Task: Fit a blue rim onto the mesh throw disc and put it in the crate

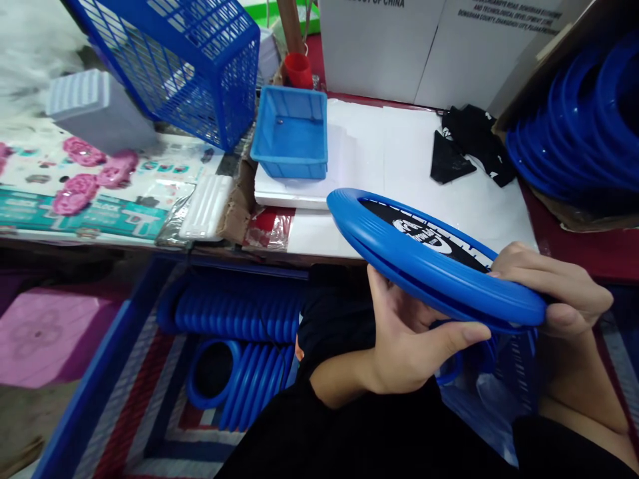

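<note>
A round blue plastic disc (394, 249), like a flying disc, has a black fabric centre with white print. It is held tilted above the bench's front edge, and a dark gap runs along its side between two ring halves. From below, my left hand (404, 339) supports it, with the thumb along the lower rim and the fingers partly hidden underneath. My right hand (554, 286) grips the right end of the rim, fingers over the top and thumb at the side. Black printed fabric pieces (474, 143) lie on the white sheet behind.
A small blue bin (292, 133) stands on the white sheet (399, 146). At right, a carton holds stacked blue rings (574, 126). Below the bench, a crate contains rows of blue discs (239, 316). A blue basket (214, 73) and a pink stool (54, 336) are at left.
</note>
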`<state>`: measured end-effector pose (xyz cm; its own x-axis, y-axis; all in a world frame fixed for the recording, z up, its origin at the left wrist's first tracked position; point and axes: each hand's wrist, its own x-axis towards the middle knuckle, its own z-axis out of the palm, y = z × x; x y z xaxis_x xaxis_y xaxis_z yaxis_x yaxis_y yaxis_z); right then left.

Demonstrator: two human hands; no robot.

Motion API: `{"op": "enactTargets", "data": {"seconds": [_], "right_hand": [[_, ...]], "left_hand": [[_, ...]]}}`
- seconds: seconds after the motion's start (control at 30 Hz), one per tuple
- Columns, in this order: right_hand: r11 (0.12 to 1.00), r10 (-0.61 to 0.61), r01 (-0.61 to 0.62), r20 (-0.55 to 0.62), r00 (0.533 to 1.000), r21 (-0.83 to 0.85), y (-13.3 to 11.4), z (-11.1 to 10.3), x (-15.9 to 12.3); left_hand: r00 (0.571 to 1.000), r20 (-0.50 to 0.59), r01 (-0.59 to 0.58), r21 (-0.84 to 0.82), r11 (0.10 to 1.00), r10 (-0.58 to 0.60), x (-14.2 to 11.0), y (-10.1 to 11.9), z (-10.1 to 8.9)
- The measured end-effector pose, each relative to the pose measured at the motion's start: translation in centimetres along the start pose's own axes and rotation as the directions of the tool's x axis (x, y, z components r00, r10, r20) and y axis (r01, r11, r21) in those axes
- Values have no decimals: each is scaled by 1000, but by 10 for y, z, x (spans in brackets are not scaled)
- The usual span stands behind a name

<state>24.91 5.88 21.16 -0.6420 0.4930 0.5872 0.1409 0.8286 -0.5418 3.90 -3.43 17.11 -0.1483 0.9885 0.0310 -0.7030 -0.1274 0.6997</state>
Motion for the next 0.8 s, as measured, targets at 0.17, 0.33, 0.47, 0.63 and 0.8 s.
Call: {"op": "enactTargets", "data": {"seconds": [0.17,0.33,0.47,0.63,0.8], "right_hand": [[998,-40,39,20,999,41,-1,-2,-1],[999,-32,30,66,997,32,-1,-4,-1],[1000,1,-3,112,994,22,-5,-4,3],[1000,9,-10,109,994,11,-9,-5,3],[999,7,-3,112,994,-34,-11,-6,2]], "left_hand": [[998,-4,-56,-14,998,56,1,2,2],[997,-8,-74,-30,997,74,2,4,4],[999,-23,-36,13,999,36,1,3,2],[1000,-28,-10,11,1000,10,-1,2,1],[1000,-20,-9,22,1000,9,-1,3,0]]}}
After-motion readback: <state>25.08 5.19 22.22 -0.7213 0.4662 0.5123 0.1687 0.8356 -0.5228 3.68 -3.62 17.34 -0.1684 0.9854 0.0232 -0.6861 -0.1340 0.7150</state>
